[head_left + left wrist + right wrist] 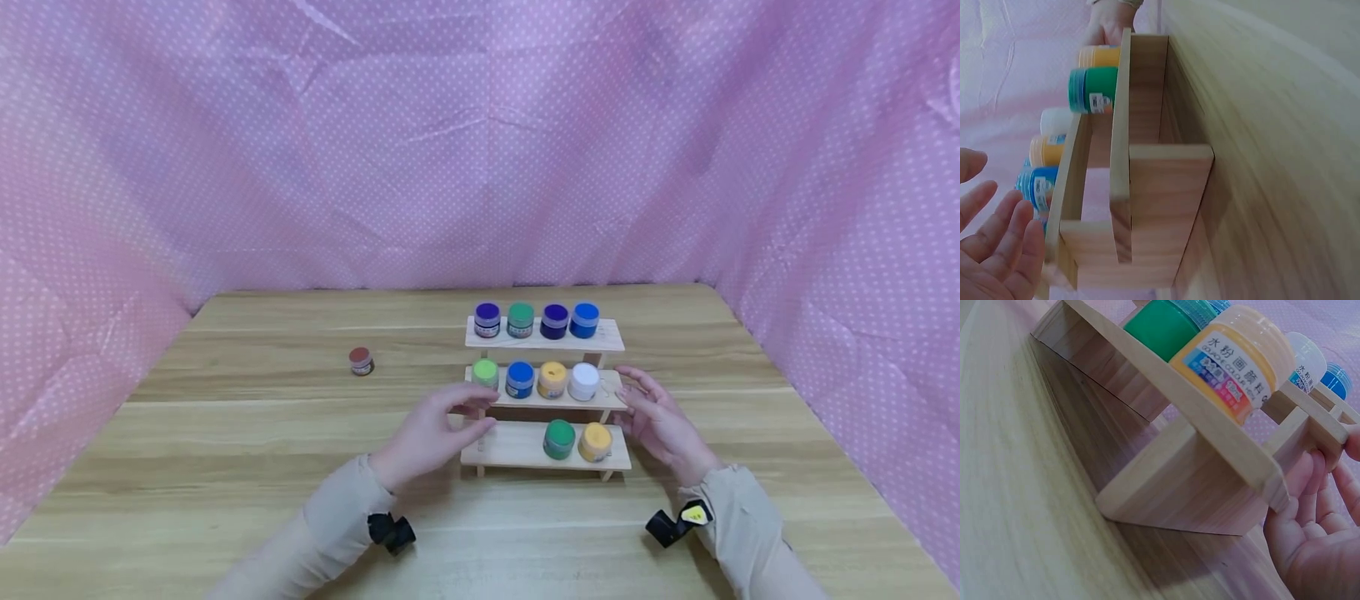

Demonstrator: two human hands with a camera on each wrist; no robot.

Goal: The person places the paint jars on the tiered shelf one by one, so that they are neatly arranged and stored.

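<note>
A three-tier wooden rack (510, 450) holds paint jars on every shelf. My left hand (427, 433) is at the rack's left end, fingers loosely bent and thumb apart; its fingertips overlap the middle shelf there. In the left wrist view those fingers (1004, 244) show spread, with nothing between them. At the opposite end my right hand (663, 425) holds the middle shelf's edge, its fingers (1319, 512) curled beneath the board. Nearest to that hand are a white jar (583, 382) and a yellow jar (595, 442). A light green jar (485, 373) stands behind the left fingertips.
Purple, green and blue jars line the top shelf (543, 342). On the bottom shelf a green jar (559, 439) stands beside the yellow one. Apart to the left, a small brown-lidded jar (362, 362) is on the wooden table (247, 417). Pink dotted cloth (480, 167) hangs around.
</note>
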